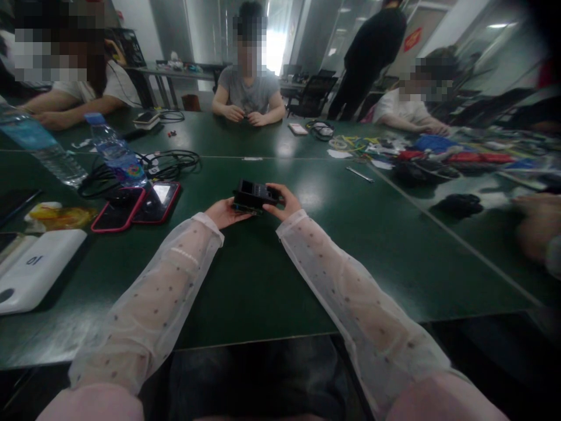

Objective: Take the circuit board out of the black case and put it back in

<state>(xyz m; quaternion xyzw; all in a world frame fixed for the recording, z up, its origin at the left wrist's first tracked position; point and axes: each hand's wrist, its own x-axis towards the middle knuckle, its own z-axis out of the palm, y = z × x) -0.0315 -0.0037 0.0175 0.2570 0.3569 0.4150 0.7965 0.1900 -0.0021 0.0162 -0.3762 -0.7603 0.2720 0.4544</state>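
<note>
Between my two hands is a small black boxy device (253, 190), held just above the green table (272, 280). A dark window shows on its upper left, beside what look like small keys or ridges; a circuit-board-like layer shows along its lower edge. My left hand (228, 213) grips the device's left end and underside, fingers reaching below it. My right hand (284, 202) pinches its right end, thumb in front and fingers over the top. Part of the device is hidden behind my fingers. I cannot make out its exact kind.
Left of my hands lie two red-edged phones (158, 202), black cables (175, 161), a white power bank (41, 272) and two water bottles (114, 149). A wrench (359, 175) lies at right, near a cluttered pile (456, 158). Several people sit around; a blurred hand (541, 225) is at far right.
</note>
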